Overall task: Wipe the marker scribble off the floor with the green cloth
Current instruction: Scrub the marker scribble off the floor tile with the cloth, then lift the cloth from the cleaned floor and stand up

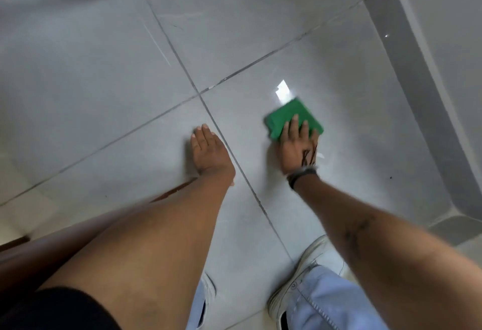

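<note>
Fingers [294, 127] straight, right hand [297, 151] presses green cloth [289, 113]; left hand [208, 155] rests flat, seemingly, on floor [104, 82].

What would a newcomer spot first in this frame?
The green cloth, bright against the grey tile floor right of centre, with the right hand pressing on it, fingers straight. The left hand lies flat on the floor to its left, across a grout line. A white glare patch sits just beyond the cloth.
</note>
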Tool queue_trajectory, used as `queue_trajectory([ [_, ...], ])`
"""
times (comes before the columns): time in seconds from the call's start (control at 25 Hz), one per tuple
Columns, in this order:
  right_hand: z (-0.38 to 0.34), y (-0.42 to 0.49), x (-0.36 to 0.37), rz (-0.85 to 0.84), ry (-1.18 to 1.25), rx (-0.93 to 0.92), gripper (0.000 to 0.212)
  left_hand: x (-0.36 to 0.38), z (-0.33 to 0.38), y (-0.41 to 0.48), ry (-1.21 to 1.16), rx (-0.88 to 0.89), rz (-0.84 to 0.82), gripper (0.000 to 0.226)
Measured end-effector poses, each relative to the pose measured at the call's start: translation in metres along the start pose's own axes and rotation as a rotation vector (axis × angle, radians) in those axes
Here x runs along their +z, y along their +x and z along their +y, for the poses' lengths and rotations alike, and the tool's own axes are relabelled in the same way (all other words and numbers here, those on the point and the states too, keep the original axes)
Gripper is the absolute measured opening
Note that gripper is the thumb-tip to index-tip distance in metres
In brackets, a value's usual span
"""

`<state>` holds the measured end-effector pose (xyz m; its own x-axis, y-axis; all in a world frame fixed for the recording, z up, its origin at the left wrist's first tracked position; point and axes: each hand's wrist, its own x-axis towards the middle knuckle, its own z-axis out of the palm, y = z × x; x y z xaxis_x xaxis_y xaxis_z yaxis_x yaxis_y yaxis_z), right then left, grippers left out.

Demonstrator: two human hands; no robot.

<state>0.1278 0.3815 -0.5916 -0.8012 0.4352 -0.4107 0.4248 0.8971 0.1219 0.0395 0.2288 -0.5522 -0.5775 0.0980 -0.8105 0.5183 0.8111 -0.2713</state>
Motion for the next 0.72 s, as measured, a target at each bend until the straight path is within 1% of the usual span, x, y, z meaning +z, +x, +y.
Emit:
queue_trajectory([
  [0.08,-0.008,-0.067,0.008,-0.174,-0.038,-0.122,0.035,-0.005,0.003,-0.023,-0.071,0.023,0.038,0.100],
  [0.12,-0.008,-0.089,0.009,-0.193,-0.048,-0.185,0.034,-0.006,0.004,-0.039,-0.147,0.022,0.068,0.091],
  [0.16,-0.005,-0.101,0.004,-0.238,-0.054,-0.198,0.032,-0.008,0.004,-0.058,-0.248,0.009,0.092,0.083],
  [0.2,-0.003,-0.102,-0.005,-0.303,0.038,-0.107,0.029,-0.010,0.003,-0.078,-0.357,-0.008,0.095,0.078],
  [0.28,0.010,-0.094,-0.046,-0.446,0.435,0.153,0.021,-0.022,-0.007,-0.123,-0.571,-0.021,-0.005,0.067],
  [0.32,0.016,-0.093,-0.071,-0.429,0.697,0.328,0.019,-0.034,-0.015,-0.147,-0.706,-0.023,-0.089,0.062],
  [0.4,0.026,-0.094,-0.136,-0.397,1.314,0.689,0.008,-0.060,-0.029,-0.188,-1.112,-0.049,-0.246,0.045],
  [0.44,0.027,-0.103,-0.180,-0.387,1.549,0.761,0.014,-0.080,-0.042,-0.214,-1.340,-0.073,-0.308,0.034],
  [0.48,0.026,-0.111,-0.222,-0.403,1.743,0.749,0.016,-0.105,-0.055,-0.239,-1.526,-0.081,-0.365,0.026],
  [0.52,0.022,-0.124,-0.270,-0.455,1.889,0.699,0.012,-0.128,-0.071,-0.264,-1.678,-0.070,-0.413,0.026],
  [0.56,0.017,-0.135,-0.313,-0.538,2.020,0.623,0.017,-0.151,-0.089,-0.287,-1.826,-0.044,-0.434,0.026],
  [0.6,0.011,-0.148,-0.355,-0.626,2.089,0.537,0.029,-0.171,-0.111,-0.310,-1.951,-0.007,-0.406,0.026],
  [0.64,0.003,-0.159,-0.392,-0.693,2.143,0.446,0.038,-0.188,-0.137,-0.331,-2.038,0.043,-0.337,0.024],
  [0.68,-0.004,-0.168,-0.424,-0.714,2.122,0.388,0.040,-0.201,-0.160,-0.348,-2.056,0.098,-0.261,0.021],
  [0.72,-0.015,-0.178,-0.450,-0.699,2.048,0.308,0.036,-0.209,-0.184,-0.364,-2.044,0.140,-0.208,0.019],
])
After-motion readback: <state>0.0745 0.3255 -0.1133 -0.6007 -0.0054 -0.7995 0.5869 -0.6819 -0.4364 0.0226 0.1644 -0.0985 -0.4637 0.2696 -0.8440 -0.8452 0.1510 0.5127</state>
